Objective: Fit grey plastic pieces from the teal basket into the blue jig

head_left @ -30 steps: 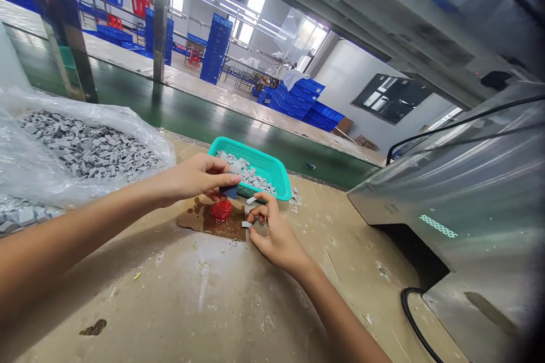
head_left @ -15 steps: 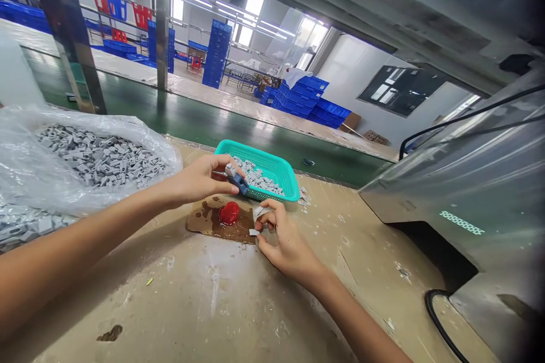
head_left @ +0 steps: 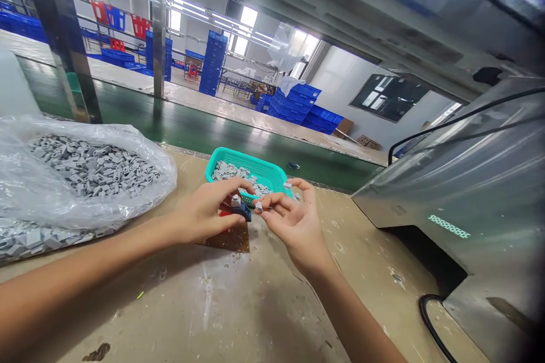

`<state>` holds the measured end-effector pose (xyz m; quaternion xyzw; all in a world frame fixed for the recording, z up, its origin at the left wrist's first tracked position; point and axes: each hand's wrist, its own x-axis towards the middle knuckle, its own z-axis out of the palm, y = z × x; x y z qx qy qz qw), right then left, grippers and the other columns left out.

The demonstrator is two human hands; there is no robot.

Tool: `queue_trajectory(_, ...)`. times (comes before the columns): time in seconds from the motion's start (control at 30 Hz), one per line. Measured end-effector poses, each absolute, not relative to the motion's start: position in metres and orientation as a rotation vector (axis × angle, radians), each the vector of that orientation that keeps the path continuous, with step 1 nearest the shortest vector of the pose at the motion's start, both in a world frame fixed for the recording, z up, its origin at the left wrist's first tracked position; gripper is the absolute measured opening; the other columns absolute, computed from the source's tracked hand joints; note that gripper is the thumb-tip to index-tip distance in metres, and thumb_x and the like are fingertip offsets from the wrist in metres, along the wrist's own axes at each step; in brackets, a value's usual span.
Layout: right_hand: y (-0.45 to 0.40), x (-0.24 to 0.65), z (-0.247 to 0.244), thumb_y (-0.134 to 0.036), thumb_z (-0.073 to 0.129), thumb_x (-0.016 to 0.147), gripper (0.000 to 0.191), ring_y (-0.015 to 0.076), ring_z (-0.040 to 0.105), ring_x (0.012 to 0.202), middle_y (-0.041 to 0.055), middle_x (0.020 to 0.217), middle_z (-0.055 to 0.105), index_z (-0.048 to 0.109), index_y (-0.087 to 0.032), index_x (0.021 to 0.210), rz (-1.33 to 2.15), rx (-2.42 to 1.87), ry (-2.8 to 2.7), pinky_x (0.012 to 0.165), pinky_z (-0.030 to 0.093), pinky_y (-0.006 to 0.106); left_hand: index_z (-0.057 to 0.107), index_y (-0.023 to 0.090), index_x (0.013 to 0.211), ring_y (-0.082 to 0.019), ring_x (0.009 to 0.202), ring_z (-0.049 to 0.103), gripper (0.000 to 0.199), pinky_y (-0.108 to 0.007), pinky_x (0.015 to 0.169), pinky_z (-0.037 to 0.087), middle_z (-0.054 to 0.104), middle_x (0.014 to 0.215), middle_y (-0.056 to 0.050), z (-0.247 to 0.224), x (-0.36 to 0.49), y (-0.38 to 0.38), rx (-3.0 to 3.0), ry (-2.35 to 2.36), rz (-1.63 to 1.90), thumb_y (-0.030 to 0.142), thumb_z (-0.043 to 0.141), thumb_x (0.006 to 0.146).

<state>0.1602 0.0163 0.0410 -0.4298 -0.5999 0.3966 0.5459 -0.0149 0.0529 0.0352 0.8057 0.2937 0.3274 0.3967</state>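
Observation:
My left hand (head_left: 208, 210) is closed around a dark blue block (head_left: 243, 211), with a small whitish piece (head_left: 235, 200) on its upper end. Close to the block's right side, my right hand (head_left: 296, 221) pinches a small light-grey plastic piece (head_left: 259, 206) between thumb and fingertips. Another white bit (head_left: 288, 185) shows at the tip of its raised finger; whether it is a part or a wrap I cannot tell. Under my left hand lies a wet brown board (head_left: 232, 240). The red lump (head_left: 224, 213) on it is mostly hidden by that hand.
Just beyond my hands stands a turquoise basket (head_left: 279, 172) holding small pale pieces. A clear plastic bag (head_left: 168, 167) of grey parts spreads on the left. Behind runs a green conveyor belt (head_left: 196, 130). A metal housing (head_left: 426, 181) with a black cable (head_left: 426, 317) borders the right.
My right hand has risen and closed in on the block. My left hand has come lower with the block, now covering most of the red lump. The view has shifted slightly.

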Motion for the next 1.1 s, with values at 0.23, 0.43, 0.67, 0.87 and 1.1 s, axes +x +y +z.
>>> queue_trajectory(0.23,0.011,0.157,0.040,-0.017,0.064,0.063,0.052,0.0118,0.058,0.071,-0.0064,0.071,0.055,0.027,-0.027,0.098,0.956,-1.034,-1.403,0.076,0.051,0.031,0.054,0.019,0.096,-0.015,0.077,0.056,0.021,-0.025,0.068,0.045,0.059,0.097,-0.003,0.040,-0.013,0.046,2.169,0.741,0.914,0.018,0.052,0.075)
queue_trajectory(0.43,0.012,0.155,0.039,-0.014,0.062,0.062,0.051,0.0103,0.058,0.070,-0.0072,0.071,0.056,0.027,-0.027,0.097,0.994,-1.028,-1.395,0.072,0.049,0.026,0.059,0.020,0.100,-0.015,0.081,0.055,0.023,-0.025,0.071,0.042,0.061,0.091,-0.002,0.039,-0.014,0.046,2.268,0.721,0.912,0.019,0.054,0.077)
queue_trajectory(0.67,0.012,0.155,0.039,-0.019,0.063,0.067,0.042,0.0118,0.059,0.070,-0.0040,0.075,0.059,0.034,-0.026,0.097,1.093,-1.022,-1.448,0.068,0.049,0.026,0.061,0.018,0.075,-0.012,0.066,0.051,0.013,-0.021,0.059,0.037,0.058,0.069,0.001,0.041,-0.014,0.047,2.267,0.797,0.945,0.030,0.058,0.078)
queue_trajectory(0.87,0.010,0.149,0.043,-0.019,0.064,0.067,0.043,0.0137,0.061,0.077,-0.0011,0.083,0.061,0.035,-0.026,0.098,1.101,-0.955,-1.420,0.072,0.050,0.028,0.056,0.015,0.066,-0.009,0.059,0.046,0.019,-0.020,0.054,0.034,0.054,0.064,0.003,0.045,-0.010,0.045,1.928,0.826,1.055,0.031,0.062,0.075)
queue_trajectory(1.1,0.009,0.137,0.051,-0.010,0.053,0.064,0.034,0.0092,0.047,0.064,-0.0038,0.079,0.050,0.033,-0.024,0.087,0.590,-0.909,-1.428,0.062,0.044,0.023,0.053,0.014,0.095,-0.010,0.073,0.060,0.020,-0.020,0.071,0.048,0.063,0.083,-0.003,0.055,0.025,0.029,0.763,0.658,1.098,0.012,0.060,0.076)
